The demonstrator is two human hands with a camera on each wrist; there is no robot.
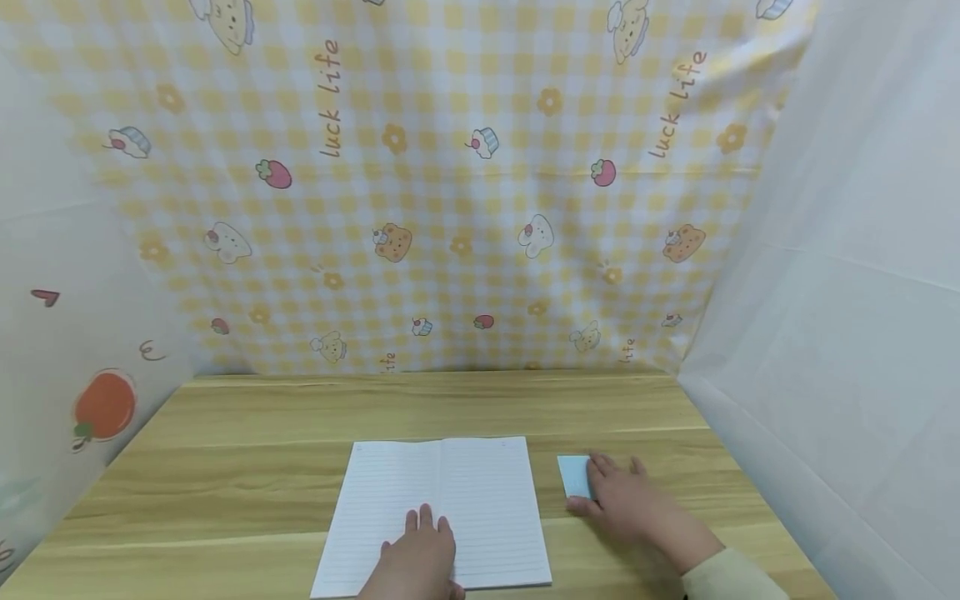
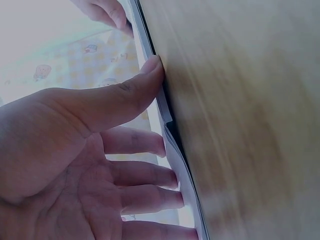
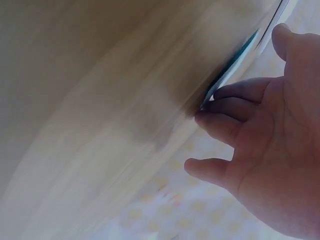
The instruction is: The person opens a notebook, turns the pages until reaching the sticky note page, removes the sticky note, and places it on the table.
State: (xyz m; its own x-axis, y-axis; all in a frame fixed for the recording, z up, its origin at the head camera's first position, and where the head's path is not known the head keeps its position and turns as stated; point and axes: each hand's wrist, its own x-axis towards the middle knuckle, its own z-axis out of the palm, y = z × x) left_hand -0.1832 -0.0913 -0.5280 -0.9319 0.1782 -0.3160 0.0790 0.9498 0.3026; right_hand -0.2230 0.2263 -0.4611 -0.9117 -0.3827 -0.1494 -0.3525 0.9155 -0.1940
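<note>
An open lined notebook (image 1: 487, 508) lies flat on the wooden table. My left hand (image 1: 416, 558) rests on its lower middle, near the fold, fingers pointing away from me. In the left wrist view the left hand (image 2: 65, 165) has its fingertips on the pages and its thumb at the notebook's edge (image 2: 162, 107). To the right of the notebook lies a small light blue paper pad (image 1: 574, 477). My right hand (image 1: 626, 500) covers its right side, with the fingers spread. In the right wrist view straight fingers of the right hand (image 3: 270, 120) touch the end of the pad (image 3: 230, 65).
The wooden table (image 1: 225, 483) extends to both sides and behind the notebook. A yellow checked curtain (image 1: 435, 200) hangs at its back edge. White sheets line the left (image 1: 45, 350) and right (image 1: 847, 333) sides.
</note>
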